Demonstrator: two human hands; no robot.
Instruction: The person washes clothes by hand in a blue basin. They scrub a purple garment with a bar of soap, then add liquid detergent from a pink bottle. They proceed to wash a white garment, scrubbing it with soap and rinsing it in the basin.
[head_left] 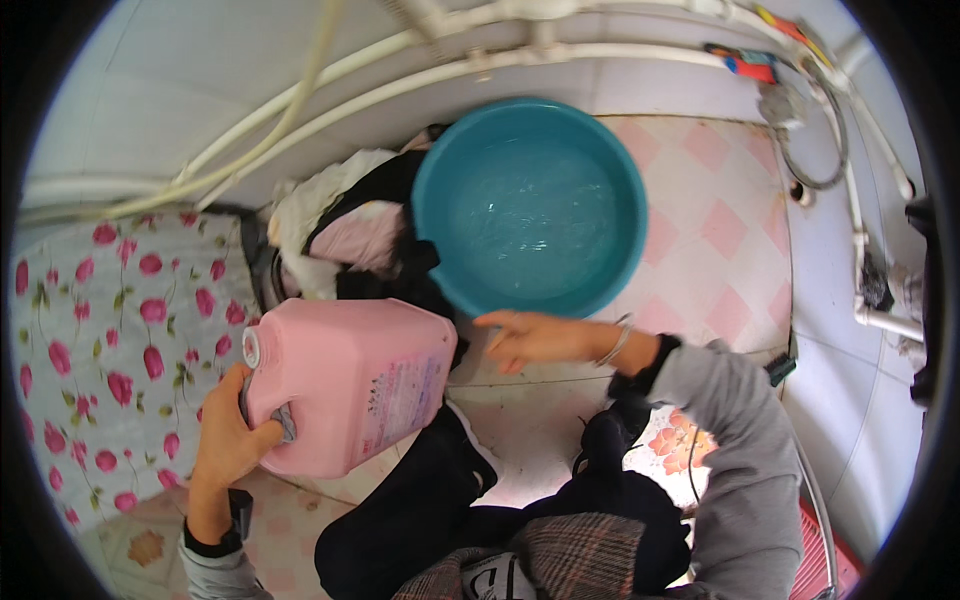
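My left hand (228, 428) is closed round the handle of a large pink plastic jug (350, 370), which lies tilted on its side over my left knee. The jug's pale neck (252, 346) points left, and printing covers its near side. My right hand (545, 338) is held out between the jug and a teal plastic basin (428, 215), just by the basin's near rim. Its fingers reach left, apart and slightly blurred, with nothing visible in them. A shallow layer of clear water (530, 220) glints inside the basin. Both sleeves are grey, and a silver bracelet (615, 340) circles my right wrist.
A heap of dark, white and pink clothes (365, 225) lies left of the basin. A rose-patterned cloth (130, 350) covers something at the far left. White pipes (600, 50) run along the wall; a grey hose (840, 150) loops at right. A red crate (825, 550) stands lower right.
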